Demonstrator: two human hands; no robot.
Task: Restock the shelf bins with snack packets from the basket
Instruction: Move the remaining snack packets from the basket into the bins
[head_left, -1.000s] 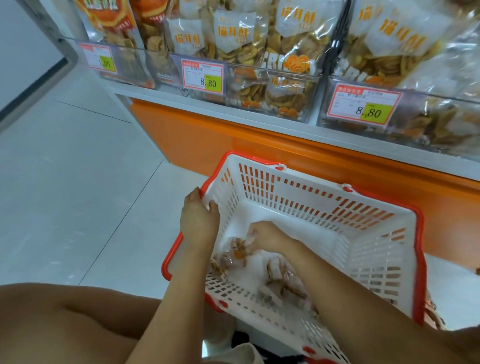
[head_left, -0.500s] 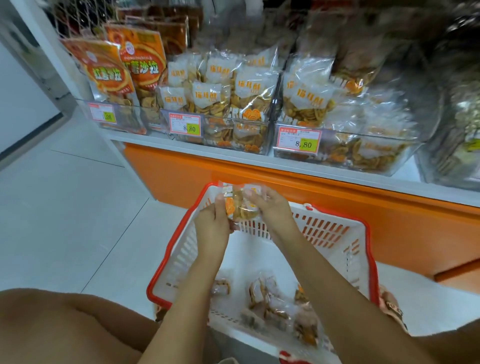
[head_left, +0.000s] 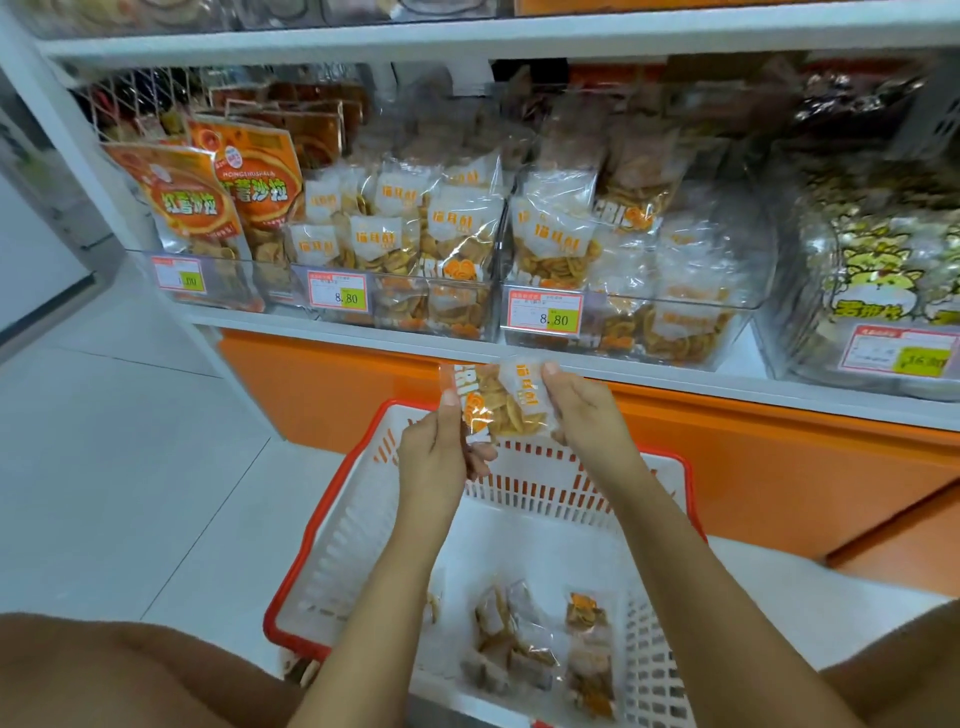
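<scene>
A clear snack packet (head_left: 498, 400) of yellow chips with a white label is held up between both hands, just below the shelf edge. My left hand (head_left: 441, 457) pinches its left side. My right hand (head_left: 582, 402) pinches its right top corner. Below them sits the white basket (head_left: 358, 525) with a red rim, and several small snack packets (head_left: 540, 649) lie on its floor. On the shelf above stand clear bins: the middle bin (head_left: 431, 312) and the bin to its right (head_left: 675, 322) hold the same chip packets behind 8.80 price tags.
A left bin (head_left: 208, 280) holds orange bags. A big bin (head_left: 872, 291) at far right holds popcorn-like bags. An orange base panel (head_left: 779, 467) runs under the white shelf (head_left: 363, 335). White floor tiles (head_left: 130, 467) spread to the left. My knee (head_left: 104, 670) fills the lower left.
My right hand lifted a packet out of the basket, my left hand left the basket rim and joined it, and both raised the packet to the shelf edge. The view tilted up.
</scene>
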